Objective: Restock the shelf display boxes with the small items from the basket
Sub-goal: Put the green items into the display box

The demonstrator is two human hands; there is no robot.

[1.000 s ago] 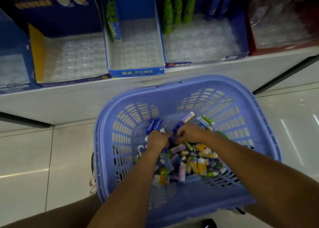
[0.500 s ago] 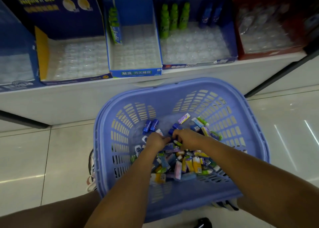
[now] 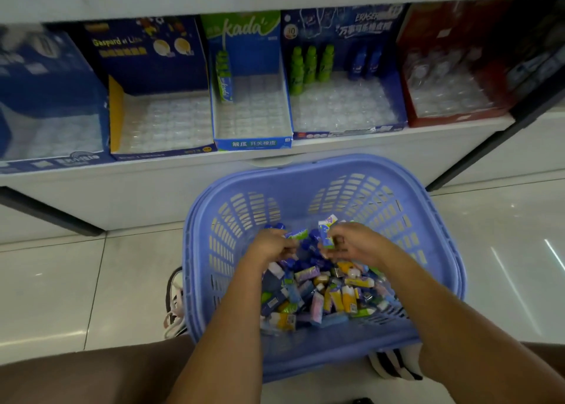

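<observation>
I'm looking down into the lilac plastic basket (image 3: 321,171) at lower centre of the frame: a rounded rectangle with a smooth thick rim and slotted walls, sitting on glossy pale floor tiles (image 3: 61,281). Heaped in its bottom are the small items (image 3: 330,296), stubby wrapped blocks and little tubes in yellow, pink, purple, green and dark blue, lying every which way. Both hands are down in the pile. My left hand (image 3: 272,246) has its fingers curled round a green-and-white packet (image 3: 296,234) that pokes out toward the middle. My right hand (image 3: 357,244) pinches a white-and-blue packet (image 3: 325,229) with curled fingers, the two hands close together. Across the top of the frame runs the white shelf (image 3: 336,149) with cardboard display boxes side by side, each lined with a clear dimpled plastic tray. The dark blue box (image 3: 159,67) at upper left has a yellow inner wall. The narrow Kada box (image 3: 253,142) at centre holds one green column of stock. The eraser box (image 3: 394,97) has green bottle shapes (image 3: 310,64) standing at the back. The red box (image 3: 458,119) sits at upper right.
</observation>
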